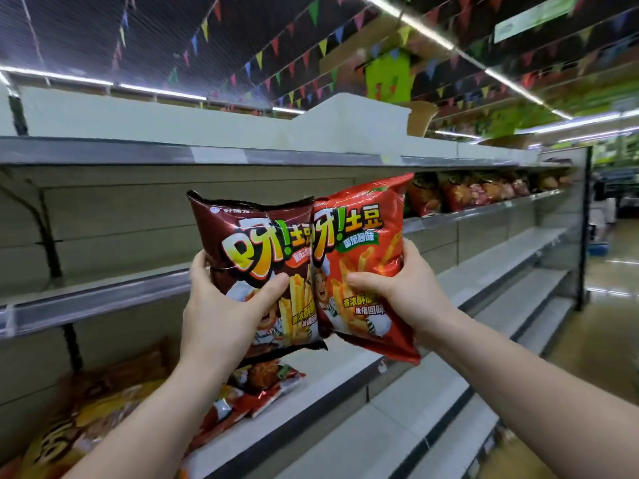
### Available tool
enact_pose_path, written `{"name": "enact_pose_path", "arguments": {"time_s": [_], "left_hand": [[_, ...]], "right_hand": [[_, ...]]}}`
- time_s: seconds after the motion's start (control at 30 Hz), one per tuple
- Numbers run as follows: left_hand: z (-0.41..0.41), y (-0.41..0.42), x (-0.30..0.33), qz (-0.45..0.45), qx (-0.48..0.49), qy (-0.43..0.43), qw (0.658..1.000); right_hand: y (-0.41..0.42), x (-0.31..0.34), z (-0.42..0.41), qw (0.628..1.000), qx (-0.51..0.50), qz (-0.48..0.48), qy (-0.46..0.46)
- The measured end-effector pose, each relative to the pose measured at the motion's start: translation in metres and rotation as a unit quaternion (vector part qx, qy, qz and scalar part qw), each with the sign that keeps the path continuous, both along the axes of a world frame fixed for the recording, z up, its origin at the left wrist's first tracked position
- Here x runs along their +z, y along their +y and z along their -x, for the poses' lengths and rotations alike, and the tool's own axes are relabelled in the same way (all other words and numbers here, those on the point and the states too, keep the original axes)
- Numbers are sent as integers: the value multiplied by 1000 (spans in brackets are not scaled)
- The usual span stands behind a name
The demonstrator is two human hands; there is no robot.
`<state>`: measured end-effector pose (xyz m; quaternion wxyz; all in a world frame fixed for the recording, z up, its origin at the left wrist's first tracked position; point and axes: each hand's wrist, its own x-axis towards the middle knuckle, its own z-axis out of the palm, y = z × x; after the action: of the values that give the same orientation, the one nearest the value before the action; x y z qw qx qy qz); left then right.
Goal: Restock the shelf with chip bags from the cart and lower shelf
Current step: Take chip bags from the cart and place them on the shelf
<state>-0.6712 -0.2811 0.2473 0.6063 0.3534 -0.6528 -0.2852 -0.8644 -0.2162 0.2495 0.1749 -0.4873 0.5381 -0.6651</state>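
Both forearms came up from the bottom of the view, and each hand had its own bag of potato-stick chips held up side by side in front of the shelving. The left hand (221, 305) was wrapped around the dark brown chip bag (256, 250), thumb pressed across the front near the lower middle and the other fingers curled round the left edge behind it. The right hand (397, 288) gripped the red chip bag (363, 243) much the same way, thumb on the front and fingers hooked around the right edge. The two bags were touching along their inner edges, the red one tilted a bit to the right and overlapping the brown one slightly, both upright-ish with the tops pointing up. Just below and behind the left arm, a pile of chip bags (256, 388) lay flat on the lower shelf (311, 402), kind of blurry, in reds, yellows and browns. Behind the held bags ran the middle shelf (103, 299), its grey front rail passing behind the left hand. Above that was the top shelf rail (138, 153). Further down the aisle to the right, a row of stocked chip bags (466, 191) stood on the same level as the middle shelf, well apart from the hands. Way overhead hung strings of coloured pennant flags (276, 53) and long light strips.
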Motion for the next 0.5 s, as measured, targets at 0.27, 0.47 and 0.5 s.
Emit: {"name": "enact_pose_path", "arguments": {"time_s": [0.27, 0.47, 0.5], "left_hand": [[102, 8, -4, -4, -69, -7, 998], [203, 4, -12, -25, -92, 0, 995], [221, 2, -13, -27, -94, 0, 995]], "right_hand": [[27, -10, 97, 999, -40, -5, -17], [31, -18, 195, 999, -47, -16, -21], [31, -19, 211, 998, -50, -18, -21]]}}
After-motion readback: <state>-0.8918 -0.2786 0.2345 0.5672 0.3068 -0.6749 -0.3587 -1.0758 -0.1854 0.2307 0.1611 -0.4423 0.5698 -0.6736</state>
